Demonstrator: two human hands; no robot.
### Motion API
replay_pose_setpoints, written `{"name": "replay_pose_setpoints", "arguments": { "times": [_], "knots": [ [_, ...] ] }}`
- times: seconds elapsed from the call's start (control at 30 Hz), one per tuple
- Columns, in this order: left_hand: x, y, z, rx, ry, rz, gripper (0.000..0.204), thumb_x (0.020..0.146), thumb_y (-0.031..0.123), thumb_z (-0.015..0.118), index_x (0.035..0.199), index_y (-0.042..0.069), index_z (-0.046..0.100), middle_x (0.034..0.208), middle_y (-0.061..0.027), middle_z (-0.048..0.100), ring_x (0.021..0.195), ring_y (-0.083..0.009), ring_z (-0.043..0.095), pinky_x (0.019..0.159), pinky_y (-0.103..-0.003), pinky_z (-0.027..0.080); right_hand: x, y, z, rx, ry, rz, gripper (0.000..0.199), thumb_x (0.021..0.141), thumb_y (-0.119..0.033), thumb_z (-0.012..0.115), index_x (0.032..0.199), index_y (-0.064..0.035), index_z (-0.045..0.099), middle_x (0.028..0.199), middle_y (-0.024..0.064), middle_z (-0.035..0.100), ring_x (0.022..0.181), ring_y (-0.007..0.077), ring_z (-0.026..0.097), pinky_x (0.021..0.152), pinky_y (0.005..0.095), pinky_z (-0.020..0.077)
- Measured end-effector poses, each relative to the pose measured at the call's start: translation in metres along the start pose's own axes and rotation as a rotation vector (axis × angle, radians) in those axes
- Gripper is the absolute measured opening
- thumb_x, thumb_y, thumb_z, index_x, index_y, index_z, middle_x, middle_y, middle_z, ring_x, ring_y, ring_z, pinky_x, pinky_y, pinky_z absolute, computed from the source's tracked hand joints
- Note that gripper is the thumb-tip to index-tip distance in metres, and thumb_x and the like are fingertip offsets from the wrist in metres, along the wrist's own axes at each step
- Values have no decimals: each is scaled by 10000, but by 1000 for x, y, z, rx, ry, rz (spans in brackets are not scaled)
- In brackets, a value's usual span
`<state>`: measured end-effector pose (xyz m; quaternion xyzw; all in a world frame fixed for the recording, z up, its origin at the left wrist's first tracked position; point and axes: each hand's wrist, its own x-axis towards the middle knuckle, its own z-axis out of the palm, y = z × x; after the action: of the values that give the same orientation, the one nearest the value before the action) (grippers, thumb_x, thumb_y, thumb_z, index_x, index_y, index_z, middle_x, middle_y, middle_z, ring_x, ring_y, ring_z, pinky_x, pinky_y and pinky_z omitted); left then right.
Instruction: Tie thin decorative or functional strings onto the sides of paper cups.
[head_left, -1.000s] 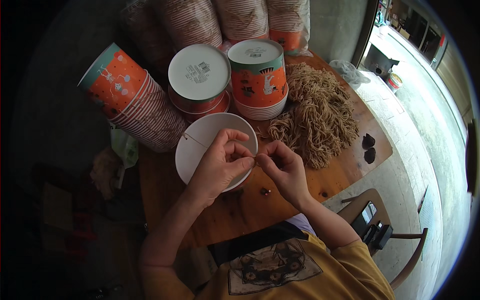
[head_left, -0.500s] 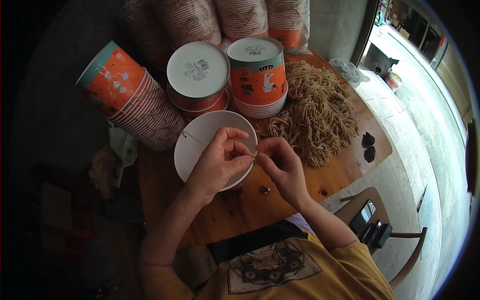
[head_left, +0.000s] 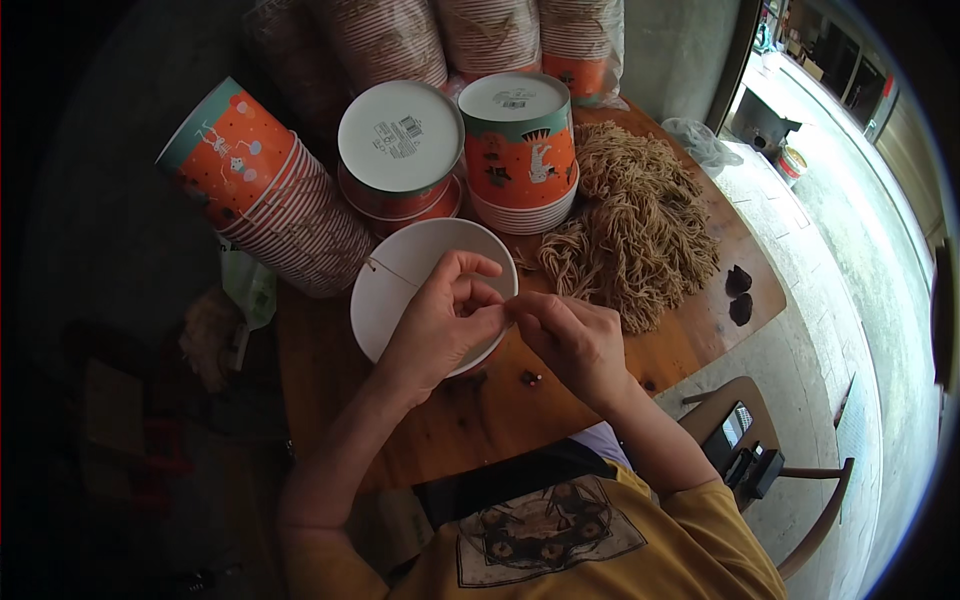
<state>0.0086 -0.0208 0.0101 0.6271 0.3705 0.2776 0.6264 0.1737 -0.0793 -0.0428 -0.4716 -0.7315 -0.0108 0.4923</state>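
Note:
A white-lined paper bucket (head_left: 378,310) rests on the wooden table with its mouth toward me. From a knot at its left rim, a thin tan cord (head_left: 392,272) runs across the opening and passes behind my left hand (head_left: 435,325). That hand is over the bucket's right side, thumb and forefinger pinched together at the rim. Touching it, my right hand (head_left: 575,345) is closed, its fingers curled and pinching at the same spot. The cord's end between the fingertips is hidden now. A big heap of tan cords (head_left: 640,230) lies just beyond my right hand.
Behind the bucket stand upturned orange paper buckets (head_left: 520,160), with a leaning stack (head_left: 255,180) to the left. Bagged stacks (head_left: 390,40) line the back. Two small dark objects (head_left: 739,295) lie at the table's right edge. A chair (head_left: 735,400) holds a phone (head_left: 738,424).
My right hand has turned over, its fingers curling in so the knuckles show and the pinched cord end is covered. My left hand has barely moved.

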Motion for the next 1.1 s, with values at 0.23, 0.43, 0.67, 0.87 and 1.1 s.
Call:
{"name": "replay_pose_setpoints", "arguments": {
  "times": [0.23,0.43,0.67,0.87,1.1],
  "knots": [
    [1,-6,1,53,-44,65,382,836,7,596,1177,37,426,865,-13,545,780,-64,518,732,-224,454,-4,-1,12,264,28,301,163,838,-65,622,988,-75,560,703,64,636,591,209,649,539,299,504],
    [-2,-6,2,73,-46,97,385,839,-7,578,1185,40,415,854,-7,527,754,-55,509,688,-210,449,0,-2,10,455,-19,515,157,869,-89,619,1005,-41,558,729,61,639,631,137,653,579,267,504],
    [-1,-7,1,46,-35,105,373,842,-10,580,1177,37,421,852,-3,528,750,-49,497,692,-201,439,-1,3,12,524,-34,529,150,895,-84,590,1034,-32,565,729,50,634,599,97,606,566,249,489],
    [0,-9,1,22,-39,106,364,842,-7,581,1170,33,426,854,-4,535,750,-44,492,692,-197,434,0,1,14,535,-38,578,155,907,-99,575,1045,-32,553,701,43,617,567,82,574,533,241,470],
    [-3,-9,2,28,-45,120,342,847,-7,573,1156,31,431,859,-6,542,749,-42,496,681,-193,436,0,-3,16,835,-15,737,114,955,-153,520,1035,-72,519,640,-41,498,518,25,436,450,179,336]
  ]
}}
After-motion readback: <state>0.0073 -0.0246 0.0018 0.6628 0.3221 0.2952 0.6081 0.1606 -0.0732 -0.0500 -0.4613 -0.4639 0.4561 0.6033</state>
